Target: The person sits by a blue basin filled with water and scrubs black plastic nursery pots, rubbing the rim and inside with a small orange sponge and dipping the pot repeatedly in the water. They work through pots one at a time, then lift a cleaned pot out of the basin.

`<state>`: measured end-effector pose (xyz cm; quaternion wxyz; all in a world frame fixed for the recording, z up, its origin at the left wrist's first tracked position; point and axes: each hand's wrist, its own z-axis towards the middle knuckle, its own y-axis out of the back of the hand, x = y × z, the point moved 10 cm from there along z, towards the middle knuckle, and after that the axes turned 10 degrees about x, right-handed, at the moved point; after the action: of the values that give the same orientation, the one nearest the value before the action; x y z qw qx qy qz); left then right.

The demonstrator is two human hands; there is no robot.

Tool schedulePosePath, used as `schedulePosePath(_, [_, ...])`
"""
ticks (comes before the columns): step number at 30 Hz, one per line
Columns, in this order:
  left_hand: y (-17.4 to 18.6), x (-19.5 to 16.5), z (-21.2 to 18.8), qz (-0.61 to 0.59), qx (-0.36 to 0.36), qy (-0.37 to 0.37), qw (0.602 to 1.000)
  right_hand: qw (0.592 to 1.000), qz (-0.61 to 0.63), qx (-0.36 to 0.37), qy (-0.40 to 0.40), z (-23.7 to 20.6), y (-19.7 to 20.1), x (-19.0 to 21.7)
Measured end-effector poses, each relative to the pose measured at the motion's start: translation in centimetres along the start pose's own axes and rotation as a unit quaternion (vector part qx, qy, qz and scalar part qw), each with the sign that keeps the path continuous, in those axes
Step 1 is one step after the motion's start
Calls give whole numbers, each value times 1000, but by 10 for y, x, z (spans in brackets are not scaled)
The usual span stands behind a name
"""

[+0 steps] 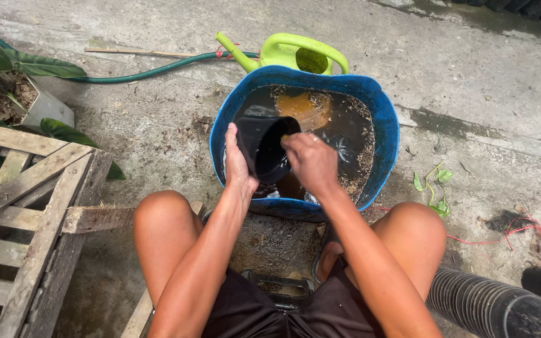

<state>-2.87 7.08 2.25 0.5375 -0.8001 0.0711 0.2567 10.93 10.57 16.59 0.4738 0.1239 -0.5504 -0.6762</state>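
Observation:
A black plastic plant pot (264, 147) is tilted on its side over a blue tub (386, 134) of dirty brown water. My left hand (238, 164) grips the pot's left side from outside. My right hand (311, 161) rests at the pot's rim, fingers curled over its edge. An orange-brown object (306, 107) lies under the water at the far side of the tub, with debris floating around it. My bare knees frame the tub's near edge.
A lime-green watering can (295, 53) and a green hose (151, 70) lie behind the tub. A wooden pallet (20, 206) stands at left, with a potted plant (7, 81) beyond it. A black corrugated pipe (496, 307) lies at lower right, near red string (527, 231).

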Motion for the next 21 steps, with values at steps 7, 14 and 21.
schedulePosePath(7, [18, -19, -1, 5, -76, -70, 995, 891, 374, 229, -115, -19, -75, -6])
schedulePosePath(14, [17, -15, 7, 6, -56, -70, 996, 976, 200, 5, -85, -5, -13, -33])
schedulePosePath(21, [21, -10, 13, 41, -45, -65, 996, 906, 346, 223, -101, -26, -102, -27])
